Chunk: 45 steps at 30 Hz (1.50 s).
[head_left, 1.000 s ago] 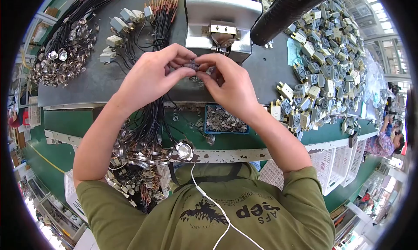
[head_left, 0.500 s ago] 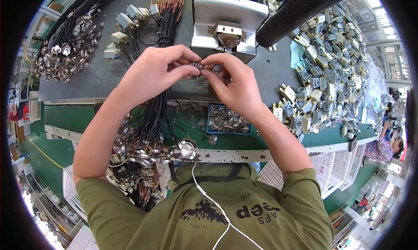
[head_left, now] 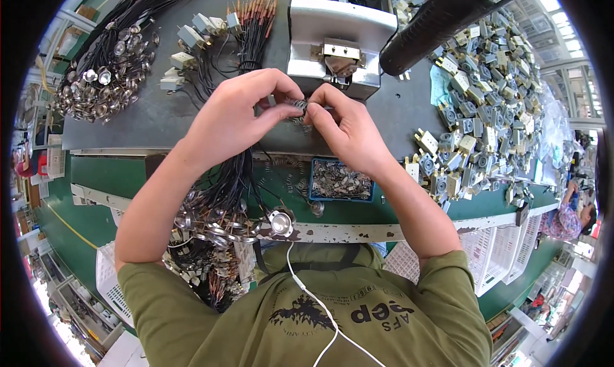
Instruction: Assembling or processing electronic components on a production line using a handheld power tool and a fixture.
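Pinching: left hand (head_left: pixel 233 121) and right hand (head_left: pixel 348 127) both closed fingertips on one small metal part (head_left: pixel 298 106).
Part's place: held just in front of the grey press (head_left: pixel 339 38), above the desk (head_left: pixel 141 121).
Blue tray (head_left: pixel 340 179): nearer the body than the press.
Risk: the tiny part likely slipped free if either grip eased, dropping among the black wires (head_left: pixel 236 175).

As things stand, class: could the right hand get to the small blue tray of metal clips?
Probably yes. The blue tray lies open-topped just below the right hand, nothing covering it. But that hand pinches a small metal part together with the left hand.
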Available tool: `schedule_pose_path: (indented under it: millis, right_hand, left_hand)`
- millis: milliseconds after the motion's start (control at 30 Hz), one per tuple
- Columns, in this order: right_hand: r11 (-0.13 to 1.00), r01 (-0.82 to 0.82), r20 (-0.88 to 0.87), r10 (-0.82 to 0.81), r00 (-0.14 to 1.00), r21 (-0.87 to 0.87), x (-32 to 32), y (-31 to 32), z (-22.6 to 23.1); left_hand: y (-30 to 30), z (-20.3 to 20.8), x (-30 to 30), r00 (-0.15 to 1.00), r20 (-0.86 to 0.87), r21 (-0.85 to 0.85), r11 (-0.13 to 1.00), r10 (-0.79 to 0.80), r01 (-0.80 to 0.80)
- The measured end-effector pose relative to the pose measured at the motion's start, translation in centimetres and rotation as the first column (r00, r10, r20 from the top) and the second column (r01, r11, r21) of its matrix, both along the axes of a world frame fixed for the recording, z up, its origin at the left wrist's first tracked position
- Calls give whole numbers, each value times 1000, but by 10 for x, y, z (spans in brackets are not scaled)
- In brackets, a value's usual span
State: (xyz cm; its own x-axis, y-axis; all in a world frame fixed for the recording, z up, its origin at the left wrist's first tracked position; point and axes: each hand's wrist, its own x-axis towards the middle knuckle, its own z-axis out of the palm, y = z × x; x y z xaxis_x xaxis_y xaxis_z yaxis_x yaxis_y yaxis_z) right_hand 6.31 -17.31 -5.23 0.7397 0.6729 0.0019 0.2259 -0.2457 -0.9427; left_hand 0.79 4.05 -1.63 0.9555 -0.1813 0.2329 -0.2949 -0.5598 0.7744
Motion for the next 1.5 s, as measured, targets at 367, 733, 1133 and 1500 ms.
schedule_pose_path:
  millis: [367,733,1133,1500]
  right_hand:
    - [988,88,26,-92,995,126,-8,2,-2]
    - [986,72,-129,-92,987,-152,-1,6,2]
    - [961,263,675,-248,695,82,-4,-50,32]
    - [511,724,826,-46,561,-463,132,-198,-1]
  left_hand:
    - [2,-1,1,992,-125,-83,996,8,-18]
    - [9,-2,4,992,-126,-107,994,-11,-2]
    - [7,3,7,996,-40,173,982,82,-74]
    - [3,2,10,973,-221,138,990,63,-33]
